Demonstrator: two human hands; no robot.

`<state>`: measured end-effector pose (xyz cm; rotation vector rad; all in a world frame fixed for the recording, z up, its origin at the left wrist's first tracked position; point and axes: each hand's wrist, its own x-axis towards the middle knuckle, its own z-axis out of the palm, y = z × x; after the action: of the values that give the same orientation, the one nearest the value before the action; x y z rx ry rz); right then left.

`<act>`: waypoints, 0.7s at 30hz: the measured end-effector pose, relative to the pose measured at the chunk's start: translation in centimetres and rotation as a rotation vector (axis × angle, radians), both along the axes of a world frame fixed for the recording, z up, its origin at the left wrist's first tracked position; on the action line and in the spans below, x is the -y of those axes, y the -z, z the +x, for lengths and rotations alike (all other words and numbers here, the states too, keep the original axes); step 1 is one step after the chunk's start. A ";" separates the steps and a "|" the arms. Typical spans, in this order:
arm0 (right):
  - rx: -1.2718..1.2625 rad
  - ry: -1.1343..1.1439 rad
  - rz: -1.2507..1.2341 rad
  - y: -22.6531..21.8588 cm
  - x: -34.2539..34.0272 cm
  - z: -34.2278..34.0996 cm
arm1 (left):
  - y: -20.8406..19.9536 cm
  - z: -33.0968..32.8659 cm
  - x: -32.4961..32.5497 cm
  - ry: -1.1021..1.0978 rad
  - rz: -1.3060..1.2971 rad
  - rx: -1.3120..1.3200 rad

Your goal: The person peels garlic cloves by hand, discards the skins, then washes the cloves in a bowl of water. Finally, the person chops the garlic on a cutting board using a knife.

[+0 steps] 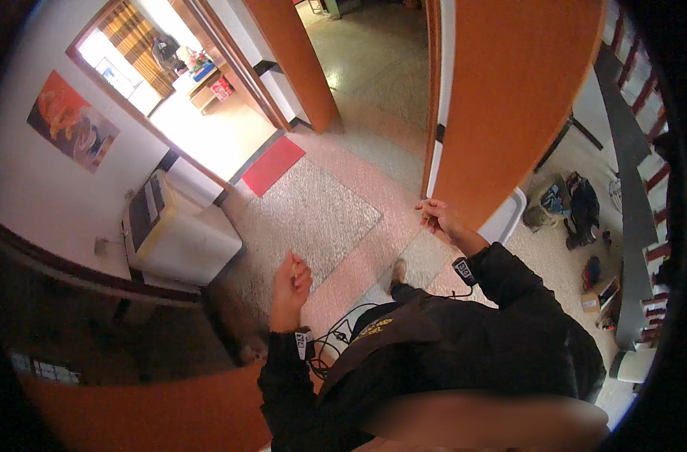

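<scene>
The orange door (509,83) stands just ahead and right of my right grip (436,216); I can't tell whether they touch. Pushing that grip forward or right could knock knuckles on the door's edge. The white washing machine (189,241) stands left of my left grip (292,280), blocking a wide leftward swing. The red mat (275,166) lies on the floor beyond the left grip. Both grips are curled fairly narrow; I can't tell whether either holds anything. Black cables (342,337) loop below the left grip and might snag if I reach abruptly.
</scene>
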<state>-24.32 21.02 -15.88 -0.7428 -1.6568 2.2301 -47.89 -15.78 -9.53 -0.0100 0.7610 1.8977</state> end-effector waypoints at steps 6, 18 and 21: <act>0.009 0.031 0.108 -1.8 -12.5 -18.1 | 0.0 -14.0 -6.7 -0.164 0.012 0.135; -0.222 -0.158 0.139 -5.5 -33.7 -50.4 | 2.9 -41.9 -35.3 -0.126 0.156 0.105; 0.017 -0.057 0.166 -3.7 -41.6 -51.9 | 2.8 -49.7 -45.5 -0.104 0.113 0.091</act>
<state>-76.18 62.66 -12.13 -0.6825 -1.8658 2.0962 -97.61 29.69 -12.33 -0.0659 0.6009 2.0224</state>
